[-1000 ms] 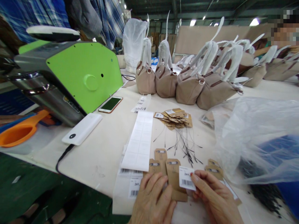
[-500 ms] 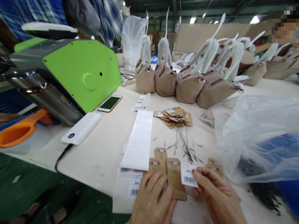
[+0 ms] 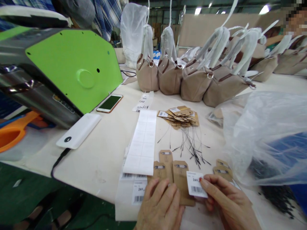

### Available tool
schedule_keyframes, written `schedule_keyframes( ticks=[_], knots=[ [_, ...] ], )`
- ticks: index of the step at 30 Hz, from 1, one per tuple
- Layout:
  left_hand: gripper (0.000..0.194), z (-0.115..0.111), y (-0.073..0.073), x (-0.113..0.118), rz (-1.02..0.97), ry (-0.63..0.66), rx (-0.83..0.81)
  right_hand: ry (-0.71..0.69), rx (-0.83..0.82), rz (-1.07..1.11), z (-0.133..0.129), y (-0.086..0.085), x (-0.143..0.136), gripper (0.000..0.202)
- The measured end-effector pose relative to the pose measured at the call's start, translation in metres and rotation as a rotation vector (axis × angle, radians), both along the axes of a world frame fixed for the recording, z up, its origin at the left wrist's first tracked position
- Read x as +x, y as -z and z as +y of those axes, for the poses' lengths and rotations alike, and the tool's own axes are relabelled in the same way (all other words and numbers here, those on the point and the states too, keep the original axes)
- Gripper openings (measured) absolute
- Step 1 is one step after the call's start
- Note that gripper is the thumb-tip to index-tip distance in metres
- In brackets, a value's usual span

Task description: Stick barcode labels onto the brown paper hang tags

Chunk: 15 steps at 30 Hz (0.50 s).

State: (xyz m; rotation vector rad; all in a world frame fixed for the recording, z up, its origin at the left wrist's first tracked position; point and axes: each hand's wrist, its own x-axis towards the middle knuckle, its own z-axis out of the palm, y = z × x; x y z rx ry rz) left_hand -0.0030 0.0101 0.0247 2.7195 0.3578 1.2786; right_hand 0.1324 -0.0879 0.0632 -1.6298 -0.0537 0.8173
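Note:
My right hand (image 3: pixel 225 195) pinches the edge of a white barcode sticker (image 3: pixel 196 184), whose far side overlaps a brown paper hang tag (image 3: pixel 181 175). Flat over the lower part of the brown tags lies my left hand (image 3: pixel 159 201), fingers stretched out and pressing on them. More brown tags (image 3: pixel 166 157) fan out just beyond its fingertips. Left of that hand, a sheet of price stickers (image 3: pixel 139 191) shows printed barcodes. A strip of blank white labels (image 3: pixel 141 143) rests over its upper part.
A pile of brown tags with black strings (image 3: pixel 181 116) lies farther back. Behind it stand several beige handbags (image 3: pixel 170 76). On the left are a green-sided machine (image 3: pixel 79 67), a phone (image 3: pixel 109 103) and a white power bank (image 3: pixel 79 131). Clear plastic (image 3: pixel 259 127) covers the right side.
The view has shifted slightly. My right hand still pinches the sticker by the brown tag, and my left hand stays on the tags.

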Motion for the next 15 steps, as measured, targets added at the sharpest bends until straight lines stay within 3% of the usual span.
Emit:
schedule_keyframes(
  ticks=[15],
  knots=[
    [0.013, 0.000, 0.003, 0.000, -0.006, -0.013, -0.025, -0.079, -0.155, -0.119, 0.010, -0.006, -0.021, 0.040]
  ],
)
